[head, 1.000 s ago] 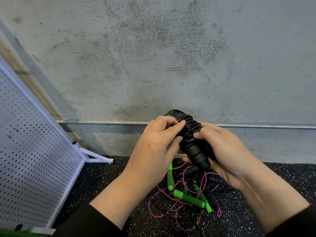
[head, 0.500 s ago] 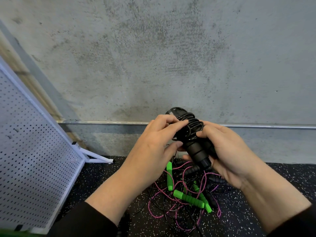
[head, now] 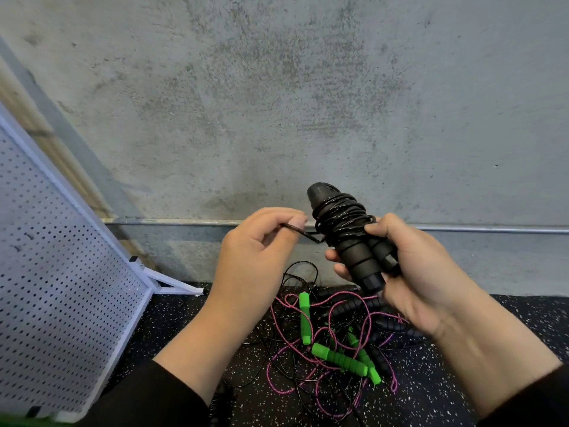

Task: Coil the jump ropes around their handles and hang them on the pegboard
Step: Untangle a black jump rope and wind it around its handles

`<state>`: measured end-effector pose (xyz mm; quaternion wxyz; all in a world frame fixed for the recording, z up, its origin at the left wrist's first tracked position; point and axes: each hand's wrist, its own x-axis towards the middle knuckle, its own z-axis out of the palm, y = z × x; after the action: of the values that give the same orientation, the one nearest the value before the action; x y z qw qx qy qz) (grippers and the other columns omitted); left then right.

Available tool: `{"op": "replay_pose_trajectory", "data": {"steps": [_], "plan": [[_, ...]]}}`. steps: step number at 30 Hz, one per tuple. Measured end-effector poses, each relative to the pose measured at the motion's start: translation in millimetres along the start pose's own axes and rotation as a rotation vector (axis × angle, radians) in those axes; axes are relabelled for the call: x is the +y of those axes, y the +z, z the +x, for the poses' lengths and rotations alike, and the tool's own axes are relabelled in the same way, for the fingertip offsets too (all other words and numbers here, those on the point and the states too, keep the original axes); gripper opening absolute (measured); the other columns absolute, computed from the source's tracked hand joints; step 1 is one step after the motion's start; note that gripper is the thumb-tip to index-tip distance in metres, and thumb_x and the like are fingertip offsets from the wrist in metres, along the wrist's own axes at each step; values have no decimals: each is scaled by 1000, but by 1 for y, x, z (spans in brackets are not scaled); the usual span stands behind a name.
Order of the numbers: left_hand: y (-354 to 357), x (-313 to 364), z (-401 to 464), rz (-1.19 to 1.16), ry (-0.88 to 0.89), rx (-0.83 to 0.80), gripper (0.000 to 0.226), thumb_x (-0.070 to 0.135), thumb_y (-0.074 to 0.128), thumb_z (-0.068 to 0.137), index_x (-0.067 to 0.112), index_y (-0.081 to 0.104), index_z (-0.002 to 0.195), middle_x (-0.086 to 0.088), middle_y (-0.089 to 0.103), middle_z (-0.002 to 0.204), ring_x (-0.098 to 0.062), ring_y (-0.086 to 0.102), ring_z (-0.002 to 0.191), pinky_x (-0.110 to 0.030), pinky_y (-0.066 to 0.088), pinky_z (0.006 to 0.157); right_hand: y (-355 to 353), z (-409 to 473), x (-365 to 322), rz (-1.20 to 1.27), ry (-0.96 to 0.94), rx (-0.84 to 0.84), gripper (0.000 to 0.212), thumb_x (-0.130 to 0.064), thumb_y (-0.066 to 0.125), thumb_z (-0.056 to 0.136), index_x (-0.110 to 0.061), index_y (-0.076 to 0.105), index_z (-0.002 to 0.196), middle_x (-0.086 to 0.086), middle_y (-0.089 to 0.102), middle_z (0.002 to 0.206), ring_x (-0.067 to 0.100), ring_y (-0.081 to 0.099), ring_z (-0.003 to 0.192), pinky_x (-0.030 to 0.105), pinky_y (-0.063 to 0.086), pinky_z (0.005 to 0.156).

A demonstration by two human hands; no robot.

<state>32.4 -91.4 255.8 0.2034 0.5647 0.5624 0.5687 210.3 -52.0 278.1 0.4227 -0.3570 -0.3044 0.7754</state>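
My right hand (head: pixel 409 266) grips two black jump-rope handles (head: pixel 360 260) held side by side, tilted with their tops toward the wall. Black rope (head: pixel 338 217) is coiled tightly round their upper half. My left hand (head: pixel 258 251) pinches a short loop of that rope (head: pixel 303 234) between thumb and forefinger and holds it out to the left of the coil. A white pegboard (head: pixel 61 288) leans at the left edge, with no rope visible on it.
On the speckled black floor (head: pixel 492 380) below my hands lies a tangle of pink and black ropes (head: pixel 308 359) with green foam handles (head: pixel 338 359) and black handles. A concrete wall with a metal rail (head: pixel 492 231) stands straight ahead.
My left hand has drawn away from the coil to the left, pulling a loop of rope out with it. The right hand has lifted and tilted the handles slightly.
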Motion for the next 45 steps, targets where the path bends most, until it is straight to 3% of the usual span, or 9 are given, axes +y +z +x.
{"op": "replay_pose_trajectory", "data": {"steps": [3,6,10,13,19,25,29,37,45], "plan": [[-8,-1,5,-94,-151,24,18,15,72,89,25,81,77,5,78,87,-9,72,90,-31,55,88,-5,0,-5,61,6,-15,27,-9,44,97,10,57,110,31,71,94,35,74,76,35,61,56],[-15,-3,8,-259,-194,-65,23,19,63,77,21,64,54,-8,77,97,-20,70,104,-46,49,101,-8,1,-7,84,19,-29,32,-11,43,96,11,56,117,35,69,108,31,73,74,32,60,54],[-16,3,3,-695,-144,-245,18,8,43,87,10,52,71,-18,69,126,-27,60,127,-40,47,103,-8,4,-5,115,41,-38,39,-12,42,96,12,54,124,37,64,120,26,71,71,28,58,53],[-10,5,-2,-788,-105,-281,24,6,35,95,6,58,88,-23,69,125,-32,59,128,-38,48,104,-5,5,-4,38,-5,-28,27,-7,42,96,8,57,113,32,71,102,28,71,67,28,57,50],[-1,8,-4,-292,37,-193,25,11,57,97,16,75,112,3,72,115,-14,66,113,-27,49,100,2,5,4,-127,-46,-82,30,-1,39,99,0,63,117,23,72,94,28,70,69,33,58,52],[2,13,-6,-29,64,-64,30,17,82,84,40,69,98,15,75,96,-5,70,97,-19,52,90,4,4,14,-181,-39,-34,25,-5,50,98,-3,60,121,20,72,86,35,64,74,38,61,56],[7,13,-8,211,269,10,24,24,76,86,22,76,110,17,72,101,-1,66,100,-19,50,92,6,3,16,-211,-94,-32,22,-8,52,100,-8,61,120,18,72,85,30,66,68,39,61,55],[5,11,-3,214,206,2,19,19,81,84,21,75,102,20,69,99,2,60,101,-8,40,87,4,5,21,-157,-119,-113,30,-5,45,101,-13,63,123,16,76,101,30,72,86,38,60,63],[1,5,3,239,274,-65,27,26,78,82,20,77,108,23,65,107,-2,60,101,-13,43,90,3,5,23,-205,-124,-128,27,-6,50,102,-14,60,125,14,76,93,28,72,79,36,60,61]]}}
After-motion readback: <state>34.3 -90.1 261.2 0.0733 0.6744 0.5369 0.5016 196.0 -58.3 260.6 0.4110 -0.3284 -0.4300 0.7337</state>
